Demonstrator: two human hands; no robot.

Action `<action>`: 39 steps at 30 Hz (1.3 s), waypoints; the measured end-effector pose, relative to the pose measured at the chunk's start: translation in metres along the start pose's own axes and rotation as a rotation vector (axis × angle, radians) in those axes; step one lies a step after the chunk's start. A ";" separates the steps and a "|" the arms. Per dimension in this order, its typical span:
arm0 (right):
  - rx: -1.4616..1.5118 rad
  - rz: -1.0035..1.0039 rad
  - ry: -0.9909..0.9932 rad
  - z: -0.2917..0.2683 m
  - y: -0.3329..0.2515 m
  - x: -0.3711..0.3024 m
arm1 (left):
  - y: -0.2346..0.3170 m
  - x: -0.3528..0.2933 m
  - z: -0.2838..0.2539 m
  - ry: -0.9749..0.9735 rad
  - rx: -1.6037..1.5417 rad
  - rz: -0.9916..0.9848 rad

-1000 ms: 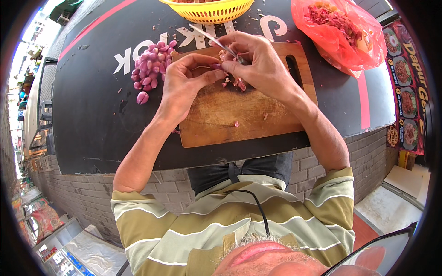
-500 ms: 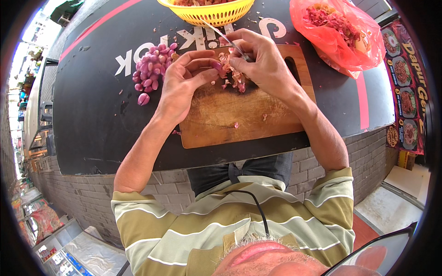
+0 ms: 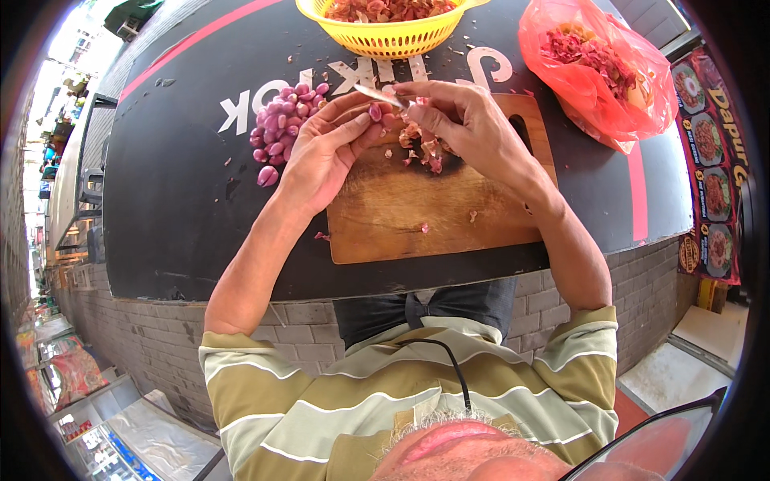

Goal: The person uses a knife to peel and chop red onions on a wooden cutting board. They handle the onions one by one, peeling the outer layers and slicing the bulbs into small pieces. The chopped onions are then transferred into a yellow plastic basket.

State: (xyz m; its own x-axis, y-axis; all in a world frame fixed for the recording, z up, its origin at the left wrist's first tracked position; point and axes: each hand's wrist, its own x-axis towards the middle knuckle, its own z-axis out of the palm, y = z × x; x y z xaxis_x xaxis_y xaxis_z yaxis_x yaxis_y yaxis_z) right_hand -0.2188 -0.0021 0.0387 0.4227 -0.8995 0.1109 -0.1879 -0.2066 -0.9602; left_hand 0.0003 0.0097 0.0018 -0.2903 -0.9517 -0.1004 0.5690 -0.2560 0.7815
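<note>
Between the thumb and fingers of my left hand (image 3: 325, 152) is a small purple shallot (image 3: 375, 112). My right hand (image 3: 469, 120) grips a small knife (image 3: 378, 97), its blade pointing left and lying just above the shallot; the handle is mostly hidden in my fingers. Both hands are over the far part of a wooden cutting board (image 3: 425, 208). Papery shallot skins (image 3: 425, 148) lie on the board below my right hand. Left of my left hand sits a pile of peeled purple shallots (image 3: 281, 120), with a single one at its near end.
A yellow basket (image 3: 389, 38) holding brownish-red shallots stands at the far edge of the black table (image 3: 192, 216). At the far right is a red plastic bag (image 3: 577, 104) with shallot skins inside. Skin scraps are scattered over the table.
The knife blade has swung lower and further left, close to the shallot. My left fingers have turned the shallot upward. The whole view has shifted slightly, showing more of the basket.
</note>
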 end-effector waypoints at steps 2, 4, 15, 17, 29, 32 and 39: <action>0.051 -0.010 -0.047 0.001 -0.005 -0.001 | 0.001 0.002 -0.010 -0.019 -0.068 -0.036; 0.036 0.003 -0.005 -0.003 -0.003 -0.001 | 0.002 0.002 -0.009 -0.015 -0.056 -0.040; -0.063 0.026 -0.119 -0.005 -0.011 -0.005 | -0.002 -0.002 -0.002 0.006 0.005 0.066; -0.195 0.024 -0.151 0.000 -0.016 -0.006 | -0.002 -0.004 -0.002 0.016 0.049 0.092; -0.259 -0.049 -0.065 0.013 -0.014 -0.012 | -0.009 -0.008 0.009 0.101 0.155 0.190; -0.354 -0.120 0.069 0.013 -0.001 -0.012 | -0.009 -0.007 0.010 0.089 0.157 0.177; -0.010 0.032 -0.046 -0.003 0.000 -0.008 | -0.007 -0.003 0.002 0.078 0.097 0.139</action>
State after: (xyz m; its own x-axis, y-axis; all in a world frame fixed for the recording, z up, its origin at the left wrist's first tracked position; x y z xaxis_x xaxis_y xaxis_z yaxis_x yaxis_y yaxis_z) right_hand -0.2246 0.0044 0.0386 0.4563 -0.8872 0.0679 -0.2110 -0.1820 -0.9604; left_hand -0.0042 0.0150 -0.0015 -0.1514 -0.9879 -0.0323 0.5215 -0.1076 0.8465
